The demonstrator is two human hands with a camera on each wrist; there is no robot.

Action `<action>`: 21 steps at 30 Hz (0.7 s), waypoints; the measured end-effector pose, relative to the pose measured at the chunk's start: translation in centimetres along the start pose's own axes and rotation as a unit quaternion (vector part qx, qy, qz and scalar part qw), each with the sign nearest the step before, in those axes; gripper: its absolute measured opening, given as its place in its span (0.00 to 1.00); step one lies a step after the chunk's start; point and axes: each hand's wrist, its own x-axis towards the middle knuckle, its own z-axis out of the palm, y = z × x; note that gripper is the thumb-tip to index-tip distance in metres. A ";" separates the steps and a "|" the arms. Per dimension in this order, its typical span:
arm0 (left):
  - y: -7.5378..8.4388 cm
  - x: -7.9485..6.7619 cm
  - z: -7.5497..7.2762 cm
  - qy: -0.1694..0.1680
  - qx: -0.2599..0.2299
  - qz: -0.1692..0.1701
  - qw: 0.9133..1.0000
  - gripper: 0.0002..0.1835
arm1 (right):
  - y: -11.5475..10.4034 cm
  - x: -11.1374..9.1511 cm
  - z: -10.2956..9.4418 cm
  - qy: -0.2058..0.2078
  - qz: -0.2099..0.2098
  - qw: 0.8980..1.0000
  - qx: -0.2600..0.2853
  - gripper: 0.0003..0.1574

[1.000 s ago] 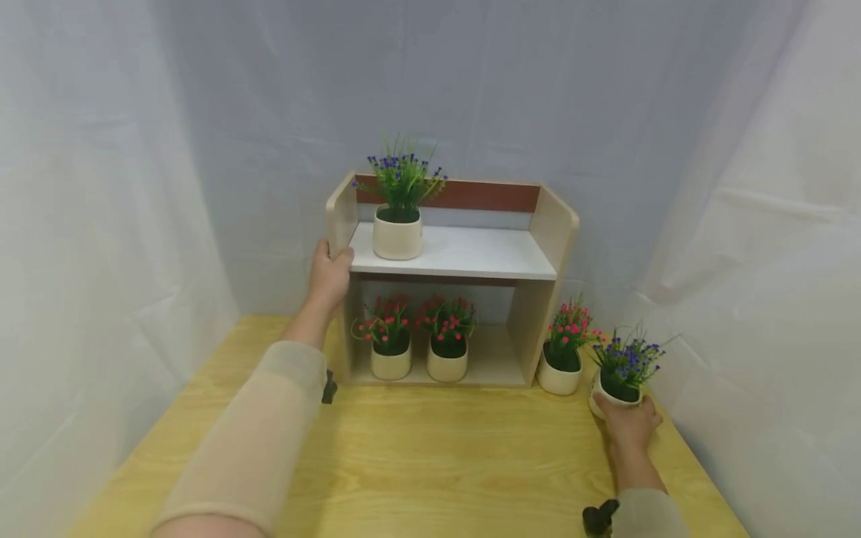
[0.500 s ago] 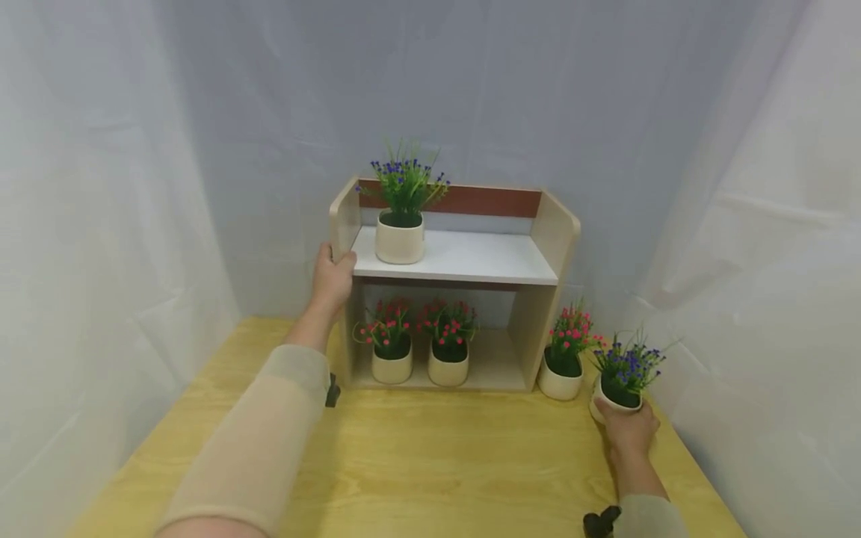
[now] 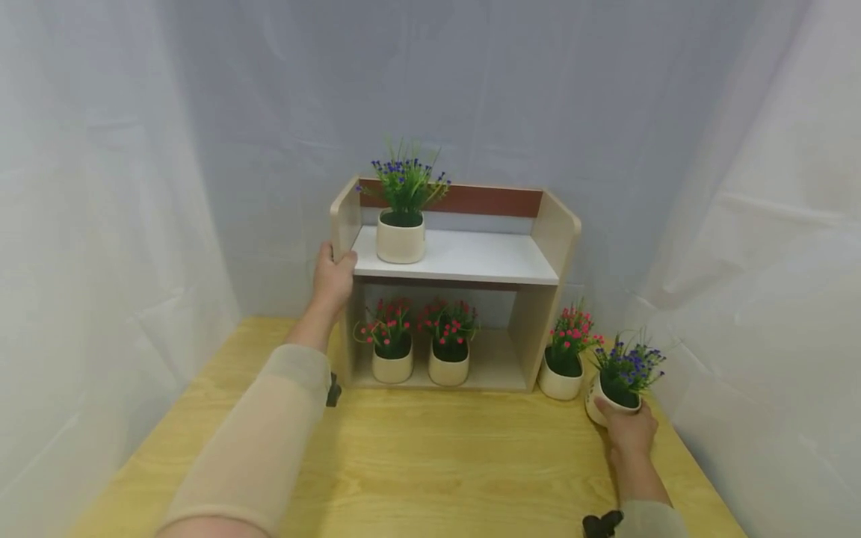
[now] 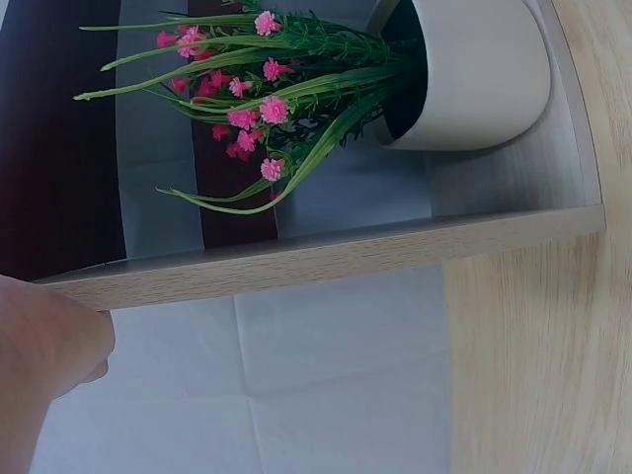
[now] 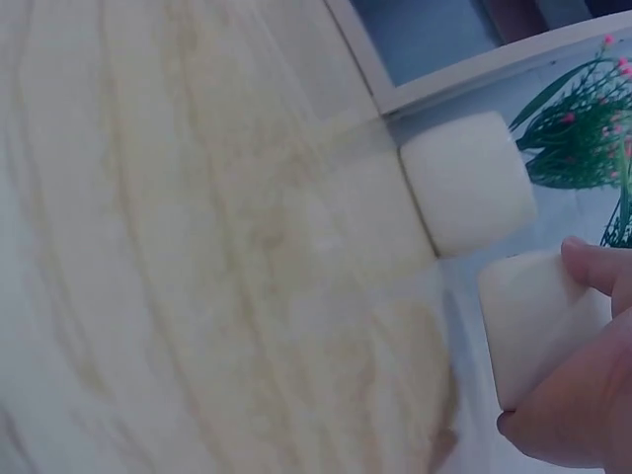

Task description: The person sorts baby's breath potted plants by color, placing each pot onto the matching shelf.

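My left hand (image 3: 334, 278) grips the left side panel of a two-tier wooden shelf (image 3: 484, 254), its thumb over the front edge at the height of the white board. In the left wrist view only part of that hand shows at the panel. At the table's right side my right hand (image 3: 631, 430) holds a cream pot (image 5: 538, 321) planted with purple-blue flowers (image 3: 631, 365), thumb and fingers on opposite sides. A pink-flowered pot plant (image 3: 560, 381) stands between it and the shelf. The right wrist view shows the two pots side by side.
Another purple-flowered pot plant (image 3: 400, 243) stands on the upper board, at its left. Two pink-flowered pot plants, one left (image 3: 393, 366) and one mid-shelf (image 3: 449, 368), fill part of the lower tier. White sheeting (image 3: 760, 246) hangs close behind and beside the wooden table (image 3: 430, 463).
The held pot has turned a little and shifted slightly left in my right hand. My left hand stays on the shelf panel. The head view has tilted up slightly.
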 end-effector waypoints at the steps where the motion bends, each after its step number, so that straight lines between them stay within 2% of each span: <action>1: 0.0 0.0 0.0 0.000 0.000 0.000 1.000 0.29 | -0.2 -0.1 0.0 0.001 -0.002 1.000 0.004 0.62; 9: -0.1 0.0 0.0 0.001 -0.002 0.003 1.000 0.29 | -2.1 -0.7 -0.4 0.003 -0.017 0.999 0.045 0.61; 17: 0.0 0.0 0.0 0.003 -0.001 0.005 1.000 0.28 | -4.2 -1.3 -0.7 0.024 -0.026 0.997 0.070 0.59; 21: 0.1 -0.2 0.0 0.003 -0.001 0.003 1.000 0.28 | -5.1 -2.0 -0.8 0.020 -0.022 0.997 0.077 0.61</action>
